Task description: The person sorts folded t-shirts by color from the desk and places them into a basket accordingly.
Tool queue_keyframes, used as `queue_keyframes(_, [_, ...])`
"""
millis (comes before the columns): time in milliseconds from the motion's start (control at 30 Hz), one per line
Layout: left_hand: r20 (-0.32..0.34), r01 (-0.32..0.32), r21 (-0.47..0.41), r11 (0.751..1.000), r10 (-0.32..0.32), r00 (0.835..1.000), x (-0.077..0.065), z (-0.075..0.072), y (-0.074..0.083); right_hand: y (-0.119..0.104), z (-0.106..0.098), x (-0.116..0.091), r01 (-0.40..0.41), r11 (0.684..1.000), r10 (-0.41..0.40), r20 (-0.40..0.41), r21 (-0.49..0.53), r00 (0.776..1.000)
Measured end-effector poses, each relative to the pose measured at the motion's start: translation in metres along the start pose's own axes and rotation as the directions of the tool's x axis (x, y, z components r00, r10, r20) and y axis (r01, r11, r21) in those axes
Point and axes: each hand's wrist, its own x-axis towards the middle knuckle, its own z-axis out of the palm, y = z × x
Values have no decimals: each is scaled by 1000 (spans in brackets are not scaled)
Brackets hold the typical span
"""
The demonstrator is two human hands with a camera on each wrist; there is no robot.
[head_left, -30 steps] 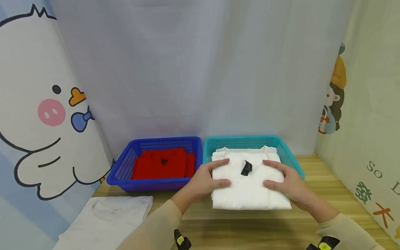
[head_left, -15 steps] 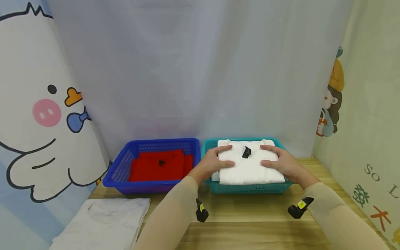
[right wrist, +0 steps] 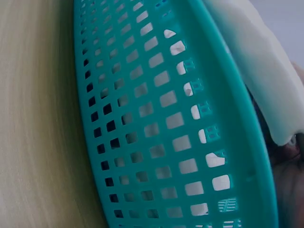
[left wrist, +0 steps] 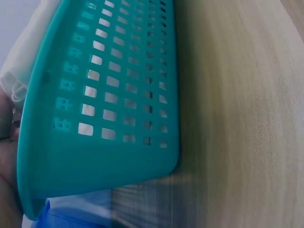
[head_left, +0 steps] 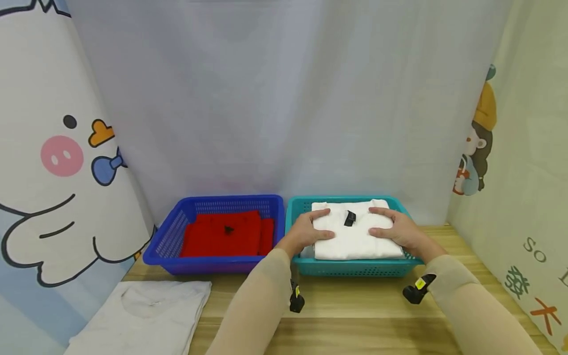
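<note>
A folded white shirt (head_left: 355,244) with a black neck tag (head_left: 350,218) lies level in the teal basket (head_left: 355,268). My left hand (head_left: 306,230) grips its left side, thumb and a finger on top, the other fingers hidden beneath. On the opposite side my right hand (head_left: 401,231) holds the shirt the same way. Both hands are over the basket's side rims. In the left wrist view the shirt's rolled edge (left wrist: 23,61) shows above the basket rim beside part of the hand; the right wrist view shows the shirt's other edge (right wrist: 261,61).
Left of the teal basket stands a blue basket (head_left: 213,265) with folded red clothing (head_left: 222,236) in it. Another folded white shirt (head_left: 142,315) lies on the wooden table (head_left: 346,335) at front left. A pale curtain (head_left: 248,98) hangs behind the baskets.
Both hands have carried the folded white shirt away from me and down into the teal basket. Over the last half second they have barely moved, still holding it.
</note>
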Motion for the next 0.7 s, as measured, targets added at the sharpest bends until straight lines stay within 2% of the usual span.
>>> queue_keyframes(167, [-32,7,25,1000,-6,999,3,2,-3,4,3,4,-9,998,8,-23,-55,1000])
queue_keyframes(367, [-82,48,136,990,-37,996,6,4,-5,5,8,6,-2,989,-6,-54,-149,999])
queue_keyframes(600, [-101,70,165,984,-54,993,9,8,-7,12,11,9,-9,990,1,-56,-140,998])
queue_keyframes(700, [-103,68,179,982,-50,993,9,9,-7,14,13,10,-18,986,7,-66,-167,998])
